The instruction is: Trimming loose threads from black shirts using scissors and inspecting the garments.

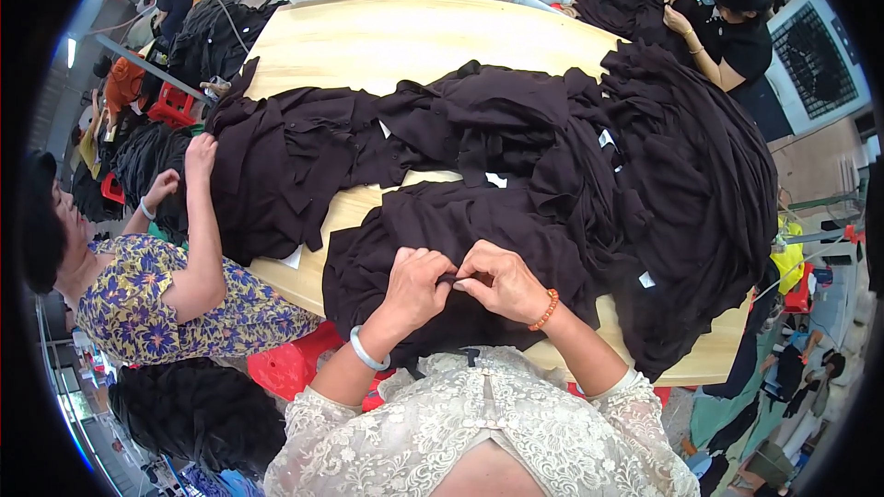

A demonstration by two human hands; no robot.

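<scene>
Head view, and it was all about the fingertips! At the middle of the near edge of the pale wood-topped counter (442, 23), a loose near-black cloth garment (460, 216) lay bunched, one bit of it raised in the person's grip. Left hand (416, 283): pinching a narrow fold between thumb and fingers. Right hand (502, 278): pinching just beside it, seemingly on that same fold. The step in hand looked like close finger work on a small edge, though the exact detail was too small to tell. By the look of it, the next move called for a firm left pinch and a small, careful shift of the right. Tight quarters, too: a large dark cloth heap (691, 175) covered the counter's right end, and a co-worker in blue-and-yellow floral clothing (138, 304) was at its left.
</scene>
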